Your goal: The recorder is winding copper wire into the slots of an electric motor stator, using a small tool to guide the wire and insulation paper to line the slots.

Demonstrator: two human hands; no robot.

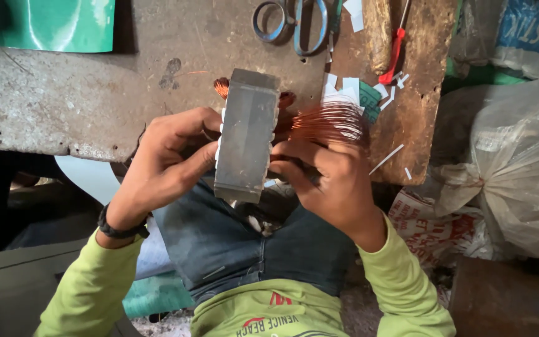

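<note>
Both hands are on the work, held over the lap at the bench (63,106) edge. The left hand (166,165) is clamped on the stator (246,134), a grey metal block: thumb across its near face, fingers curled round the far side. The block sits directly right of that palm, touching it, and its long axis runs away from the body, tilted a little to the right at the top. Its narrow end points up toward the bench, the other end down at the jeans.

The right hand (332,178) is closed on the coil (329,122), a bundle of copper wire. The loops fan out just above and beyond the knuckles, blurred, so the exact pinch is hard to read. The coil lies right of the block, touching its right side, and a bit of copper also shows at the block's upper left corner.

So the block sits between the two grips, left hand holding it, right hand nearer the wire. The coil's strands run crosswise to the block's long axis.

Beyond the hands, well apart: scissors (291,22), a red screwdriver (394,53), and paper scraps (350,87) just past the coil.
</note>
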